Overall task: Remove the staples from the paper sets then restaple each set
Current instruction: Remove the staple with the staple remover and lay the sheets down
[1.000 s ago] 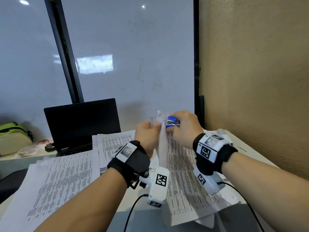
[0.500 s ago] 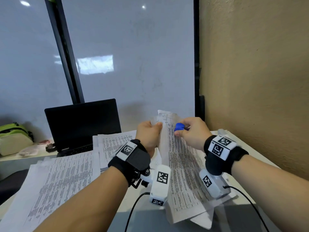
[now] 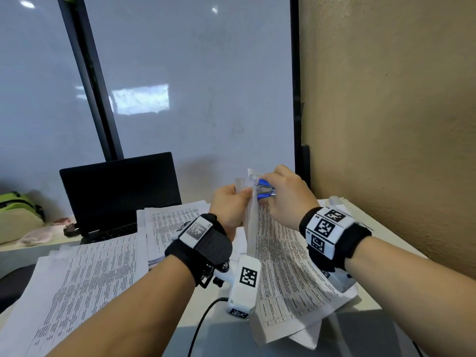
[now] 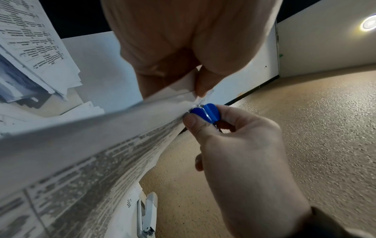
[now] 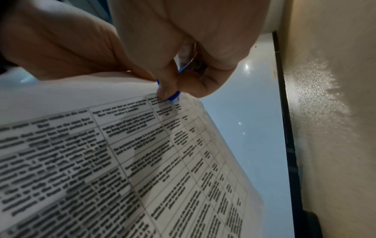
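Note:
I hold one printed paper set (image 3: pixel 278 253) up off the desk, its lower end resting on the table. My left hand (image 3: pixel 229 199) pinches its top corner from the left, thumb and fingers on the sheets (image 4: pixel 101 145). My right hand (image 3: pixel 283 197) grips a blue staple remover (image 3: pixel 265 189), whose metal claws meet that same corner just right of my left thumb. In the left wrist view the staple remover (image 4: pixel 205 111) touches the crumpled corner. In the right wrist view only a blue edge of the staple remover (image 5: pixel 174 96) shows under my fingers. The staple itself cannot be seen.
More printed stacks (image 3: pixel 85 284) cover the desk's left and middle (image 3: pixel 170 222). A black laptop (image 3: pixel 118 191) stands open behind them, with a green bag (image 3: pixel 18 215) at far left. A white stapler (image 4: pixel 146 214) lies by the beige wall (image 3: pixel 386 150) on the right.
Half a second ago my right hand had drawn the staple remover slightly right of the corner. Now it is back against the corner. My left hand has kept its pinch.

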Tool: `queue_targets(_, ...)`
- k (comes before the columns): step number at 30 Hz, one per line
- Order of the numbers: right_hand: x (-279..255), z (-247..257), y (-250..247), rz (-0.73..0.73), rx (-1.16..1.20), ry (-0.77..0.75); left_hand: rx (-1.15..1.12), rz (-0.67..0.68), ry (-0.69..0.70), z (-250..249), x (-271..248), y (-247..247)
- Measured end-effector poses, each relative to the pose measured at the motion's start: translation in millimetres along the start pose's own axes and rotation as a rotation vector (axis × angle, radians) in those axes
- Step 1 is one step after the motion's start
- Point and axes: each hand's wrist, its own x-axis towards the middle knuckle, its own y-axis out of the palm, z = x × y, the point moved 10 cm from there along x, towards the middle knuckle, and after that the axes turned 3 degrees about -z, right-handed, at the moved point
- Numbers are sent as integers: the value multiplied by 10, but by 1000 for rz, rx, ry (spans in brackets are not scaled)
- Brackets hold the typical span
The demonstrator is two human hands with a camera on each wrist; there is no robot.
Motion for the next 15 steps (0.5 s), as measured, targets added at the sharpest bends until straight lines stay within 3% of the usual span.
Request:
queue_targets(5,-23,46,9,42,-120,-22,75,-13,43,-43,-6,15)
queue_targets(15,-52,-54,-39,-3,28,14,102,-14,77,-79,-24,39)
